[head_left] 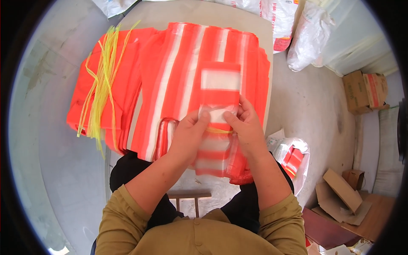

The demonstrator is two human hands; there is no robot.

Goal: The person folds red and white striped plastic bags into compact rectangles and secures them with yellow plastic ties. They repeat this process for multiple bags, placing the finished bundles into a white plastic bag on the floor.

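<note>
My left hand [190, 132] and my right hand [248, 127] are closed on the two long sides of a folded bundle of red-and-white striped plastic bags [219, 97], thumbs on top. A yellow tie [219, 130] crosses the bundle just below my thumbs. Beneath it, a wide stack of striped plastic bags [182, 63] covers much of the table [165, 10] and hangs over the near edge. Left of my hands, a bunch of loose yellow strips [104, 83] lies on the red part of the stack. My fingertips under the bundle are partly hidden.
On the floor at right stands an open white sack [302, 146] holding red striped bundles. Farther right are a cardboard box [356, 91] and opened cardboard [340, 199]. White sacks [310, 36] stand past the table's far right corner. A wooden bar [189, 196] shows between my legs.
</note>
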